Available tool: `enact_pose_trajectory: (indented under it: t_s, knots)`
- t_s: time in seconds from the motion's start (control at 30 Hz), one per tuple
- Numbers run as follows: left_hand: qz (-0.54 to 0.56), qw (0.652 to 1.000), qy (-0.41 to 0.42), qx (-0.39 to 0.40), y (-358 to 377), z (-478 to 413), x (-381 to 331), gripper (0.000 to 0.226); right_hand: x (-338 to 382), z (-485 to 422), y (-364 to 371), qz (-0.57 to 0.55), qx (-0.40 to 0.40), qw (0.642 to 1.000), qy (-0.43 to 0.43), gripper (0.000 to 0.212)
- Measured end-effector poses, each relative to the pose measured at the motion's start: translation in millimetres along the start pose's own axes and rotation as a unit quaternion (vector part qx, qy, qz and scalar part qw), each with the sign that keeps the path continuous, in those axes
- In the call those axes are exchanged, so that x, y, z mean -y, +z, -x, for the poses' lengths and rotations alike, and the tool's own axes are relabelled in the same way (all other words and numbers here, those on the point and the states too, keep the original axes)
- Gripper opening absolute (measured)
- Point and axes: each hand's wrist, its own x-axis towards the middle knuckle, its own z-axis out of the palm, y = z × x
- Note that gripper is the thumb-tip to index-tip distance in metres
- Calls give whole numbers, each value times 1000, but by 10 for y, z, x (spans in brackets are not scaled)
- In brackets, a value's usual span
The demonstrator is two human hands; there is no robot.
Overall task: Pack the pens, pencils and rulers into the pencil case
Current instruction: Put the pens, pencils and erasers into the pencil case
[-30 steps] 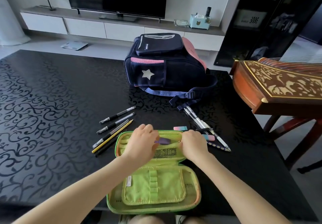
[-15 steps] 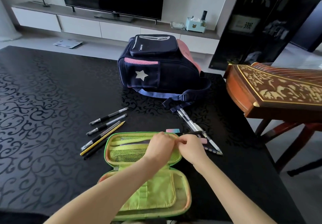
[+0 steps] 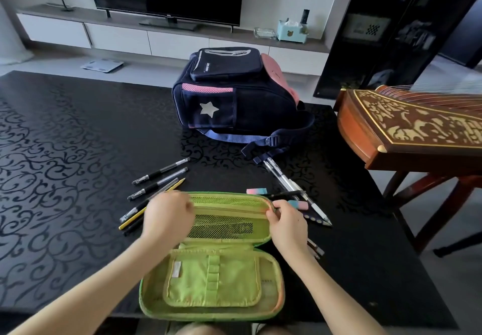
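A green pencil case lies open at the table's near edge, its mesh-pocket half on the far side. My left hand, blurred and with fingers curled, is at the left end of the pocket's zip; the zip pull is hidden under it. My right hand pinches the right end of that half. Black pens and a yellow pencil lie left of the case. Clear pens, a dark pen and two pink-blue erasers lie to its right.
A navy and pink backpack stands on the black patterned table behind the pens, its straps reaching toward the clear pens. A carved wooden zither on a stand sits just off the table's right edge.
My left hand has slid from the right end of the mesh pocket to its left end along the zip. My right hand has stayed pinching the right end.
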Motion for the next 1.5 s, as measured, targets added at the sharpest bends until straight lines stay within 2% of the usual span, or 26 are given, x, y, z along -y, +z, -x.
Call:
enact_pose_trajectory:
  t_s: [0.07,0.13,0.2,0.27,0.37,0.43,0.57,0.63,0.7,0.77,0.83,0.9,0.97,1.03,1.1,1.2,1.37,1.5]
  knots:
    - [9,1000,-19,-1,-29,4,279,33,-57,-79,-75,-40,-9,999,-9,18]
    - [20,999,-25,-5,-23,46,407,32,-178,-281,-162,-36,-78,996,-21,28]
    - [15,1000,-5,-24,-21,108,435,23,-296,-475,-246,83,-98,991,-41,18]
    - [10,999,26,-37,-30,157,431,15,-386,-623,-268,221,-41,971,-83,24]
    - [19,996,75,-49,-76,207,405,5,-409,-729,-299,309,-24,938,-153,19]
    - [24,993,102,-55,-113,237,393,4,-384,-733,-358,327,-26,926,-187,16]
    - [48,990,128,-46,-226,347,381,7,-300,-521,-548,249,-66,952,-167,15]
    - [68,987,140,-39,-291,433,317,5,-226,-301,-644,178,-55,969,-164,18]
    - [69,982,166,-60,-344,514,248,8,-119,-1,-710,57,31,984,-164,18]
    - [34,976,208,-45,-400,607,173,29,9,338,-726,-37,143,975,-169,15]
    - [6,965,261,8,-398,709,119,46,122,609,-678,-93,212,958,-169,14]
    - [57,966,240,81,-349,840,99,47,216,762,-599,-137,230,950,-162,15]
    - [145,971,159,102,-319,934,149,35,249,811,-498,-155,203,956,-147,19]
    - [185,977,79,63,-323,984,288,22,210,809,-370,-131,137,973,-129,25]
    - [179,983,33,39,-332,1003,499,20,141,795,-241,-75,94,985,-125,24]
    - [129,991,-4,38,-278,1005,770,17,67,804,-68,14,84,985,-152,20]
    - [92,996,14,0,-220,998,848,14,-22,852,106,43,-35,975,-214,28]
    - [90,994,53,-24,-206,954,835,15,-33,874,125,42,-63,968,-239,34]
